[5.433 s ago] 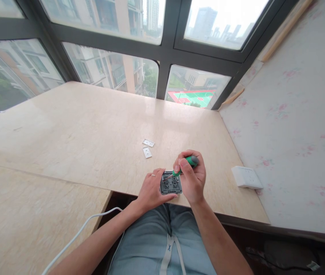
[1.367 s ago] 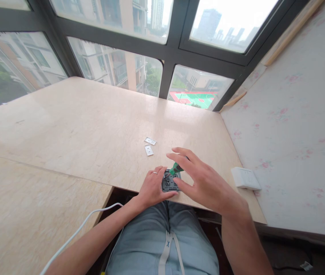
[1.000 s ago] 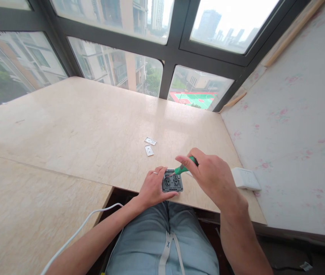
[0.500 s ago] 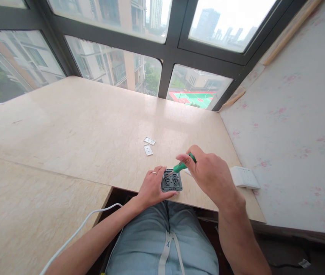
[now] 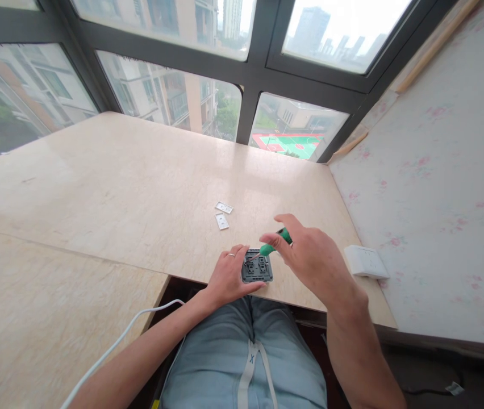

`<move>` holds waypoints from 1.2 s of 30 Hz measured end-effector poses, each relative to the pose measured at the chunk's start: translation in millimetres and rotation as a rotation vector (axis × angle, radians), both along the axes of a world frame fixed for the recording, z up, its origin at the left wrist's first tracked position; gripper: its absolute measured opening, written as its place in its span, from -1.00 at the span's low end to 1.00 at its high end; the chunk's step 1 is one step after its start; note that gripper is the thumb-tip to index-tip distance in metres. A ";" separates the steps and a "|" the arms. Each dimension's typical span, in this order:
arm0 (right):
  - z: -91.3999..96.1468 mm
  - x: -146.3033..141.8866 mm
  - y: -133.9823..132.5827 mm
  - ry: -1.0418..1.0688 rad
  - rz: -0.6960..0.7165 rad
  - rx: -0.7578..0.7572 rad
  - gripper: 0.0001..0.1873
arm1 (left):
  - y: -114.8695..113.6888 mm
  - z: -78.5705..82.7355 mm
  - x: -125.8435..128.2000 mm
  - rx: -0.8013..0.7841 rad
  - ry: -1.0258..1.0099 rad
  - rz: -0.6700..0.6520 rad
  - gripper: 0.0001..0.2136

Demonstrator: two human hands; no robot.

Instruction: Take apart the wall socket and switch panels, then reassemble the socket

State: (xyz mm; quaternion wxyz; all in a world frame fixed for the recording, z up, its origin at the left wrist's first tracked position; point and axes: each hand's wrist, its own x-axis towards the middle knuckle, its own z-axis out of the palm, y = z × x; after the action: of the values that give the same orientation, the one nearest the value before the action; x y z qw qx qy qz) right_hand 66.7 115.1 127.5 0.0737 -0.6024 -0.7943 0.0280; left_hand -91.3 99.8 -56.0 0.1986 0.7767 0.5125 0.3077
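A dark grey wall switch module [image 5: 257, 274] lies at the front edge of the sill, its inner side with small terminals facing up. My left hand [image 5: 229, 276] grips it from the left, fingers along the far side and thumb along the near side. In my right hand [image 5: 305, 250] is a screwdriver [image 5: 269, 249] with a green handle, tilted so its thin shaft runs down to the left part of the module. The index finger is lifted off the handle while the thumb lies against it. Whether the tip sits in a screw is too small to tell.
Two small white rectangular covers [image 5: 222, 221] lie beyond the module on the stone sill [image 5: 140, 170]. A white socket box [image 5: 366, 262] stands by the wallpapered wall at right. A white cable [image 5: 118, 341] passes by my left forearm. Windows close off the far side.
My right index finger has lifted and stretched away from the screwdriver handle. The left hand keeps its hold on the switch module. The whole view has shifted very slightly.
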 end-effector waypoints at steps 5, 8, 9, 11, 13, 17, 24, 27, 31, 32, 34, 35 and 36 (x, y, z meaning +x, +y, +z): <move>0.9 3.6 2.6 -0.017 -0.018 0.038 -0.62 | 0.2 0.7 -0.5 0.011 0.006 -0.005 -0.17; -2.0 11.9 -0.7 0.222 0.323 0.033 -0.64 | -0.1 -0.9 -0.6 0.022 0.006 -0.007 -0.17; -2.6 13.4 -2.3 0.266 0.427 0.017 -0.55 | -0.2 -1.7 -0.6 0.028 0.002 -0.003 -0.18; -2.3 12.3 -4.9 0.288 0.499 -0.022 -0.51 | -0.3 -3.2 -0.3 0.043 -0.006 -0.003 -0.20; 0.2 6.5 -5.5 0.244 0.389 -0.042 -0.49 | -0.2 -4.0 -0.2 0.049 -0.006 -0.002 -0.22; 8.8 -5.9 -0.1 -0.076 -0.043 -0.055 -0.53 | -0.2 -3.2 -0.9 0.041 0.014 0.000 -0.18; 3.8 13.1 -1.3 0.131 0.152 -0.024 -0.77 | -0.1 -5.0 -1.9 0.042 0.034 -0.006 -0.17; -2.3 19.1 -7.2 0.331 0.480 0.013 -0.50 | -0.1 -6.1 -2.0 0.041 0.024 -0.004 -0.17; -0.7 9.5 -7.6 0.245 0.255 -0.040 -0.42 | -0.3 -5.3 -2.0 0.041 0.027 -0.007 -0.20; 1.1 6.3 -5.8 0.172 0.124 -0.059 -0.45 | -0.3 -4.9 -2.0 0.037 0.032 -0.005 -0.20; 4.4 2.8 -1.3 0.007 -0.091 -0.085 -0.49 | -0.4 -4.2 -1.9 0.037 0.037 -0.002 -0.19; 5.3 2.9 0.8 -0.049 -0.149 -0.093 -0.47 | -0.5 -4.0 -1.9 0.040 0.036 -0.001 -0.18; 5.4 4.4 2.3 -0.065 -0.163 -0.095 -0.46 | -0.5 -4.0 -1.9 0.044 0.035 -0.002 -0.17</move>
State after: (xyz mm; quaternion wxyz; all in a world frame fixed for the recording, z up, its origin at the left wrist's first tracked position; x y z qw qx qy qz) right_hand 71.1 117.3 132.9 0.0214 -0.6683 -0.7425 0.0401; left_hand -93.2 99.3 -60.0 0.1727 0.7866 0.5083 0.3050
